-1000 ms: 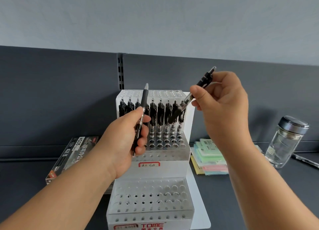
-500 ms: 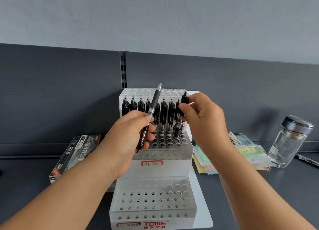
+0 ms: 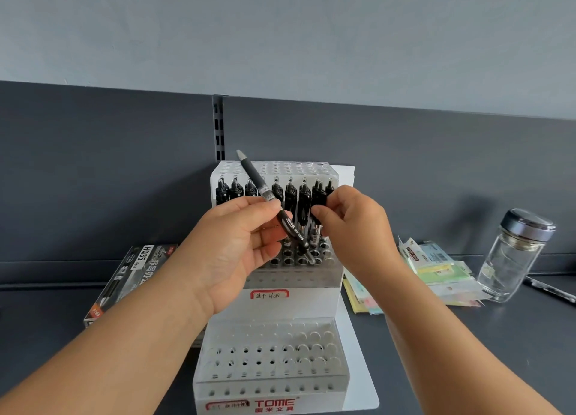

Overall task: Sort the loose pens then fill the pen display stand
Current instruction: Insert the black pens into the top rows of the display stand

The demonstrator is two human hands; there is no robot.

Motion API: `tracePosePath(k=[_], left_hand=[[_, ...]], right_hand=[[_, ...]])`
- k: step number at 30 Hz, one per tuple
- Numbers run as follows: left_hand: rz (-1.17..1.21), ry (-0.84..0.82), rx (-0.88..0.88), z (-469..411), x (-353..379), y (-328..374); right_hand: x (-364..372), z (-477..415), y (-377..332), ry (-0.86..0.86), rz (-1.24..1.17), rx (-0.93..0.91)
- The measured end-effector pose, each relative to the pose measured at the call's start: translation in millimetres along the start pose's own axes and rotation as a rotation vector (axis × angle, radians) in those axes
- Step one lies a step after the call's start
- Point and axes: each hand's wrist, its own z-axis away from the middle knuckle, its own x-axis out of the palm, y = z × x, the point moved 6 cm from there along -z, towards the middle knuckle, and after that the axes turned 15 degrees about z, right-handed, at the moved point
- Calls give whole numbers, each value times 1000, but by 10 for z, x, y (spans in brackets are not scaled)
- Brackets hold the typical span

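A white tiered pen display stand [image 3: 290, 302] stands in the middle of the dark shelf. A row of black pens [image 3: 237, 192] fills the back holes of its upper tier. My left hand [image 3: 230, 249] pinches a loose black pen [image 3: 271, 202] between thumb and fingers, its tip tilted up and to the left, in front of that row. My right hand [image 3: 352, 227] pinches the top of a black pen [image 3: 319, 202] standing at the right end of the row. The lower tier [image 3: 268, 358] shows only bare holes.
A black pen box marked HQ35 [image 3: 131, 277] lies left of the stand. Coloured paper packets [image 3: 436, 271] are piled to the right, and beside them stands a glass jar with a dark lid [image 3: 514, 252]. A dark back panel rises behind the shelf.
My right hand came down from above and set its pen into the right end of the row. My left hand turned its pen so the tip now leans left.
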Motion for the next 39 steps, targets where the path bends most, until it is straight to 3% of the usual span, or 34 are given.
tracePosePath(k=[10, 13, 16, 19, 21, 24, 28, 32, 36, 39], left_hand=[[131, 8, -13, 3, 43, -21], [203, 14, -12, 13, 68, -2], [285, 21, 2, 14, 92, 18], [334, 9, 10, 9, 134, 8], [323, -12, 9, 11, 185, -22], [296, -32, -5, 17, 266, -88], [253, -44, -13, 13, 312, -166], [-77, 31, 57, 29, 179, -205], [-855, -28, 374, 108, 107, -79], [-1372, -159, 477, 163, 104, -146]], right_hand=[[-19, 27, 10, -8, -40, 1], [-168, 66, -14, 70, -57, 5], [-277, 137, 2, 46, -271, 39], [-171, 271, -119, -318, -643, 40], [-128, 330, -183, -456, -912, 85], [-101, 311, -157, -434, -1182, 218], [-70, 272, -57, -321, -1351, 382], [-279, 159, 111, -81, -1300, 416], [-570, 65, 222, 117, -1013, 312], [-701, 45, 167, 188, -718, 179]])
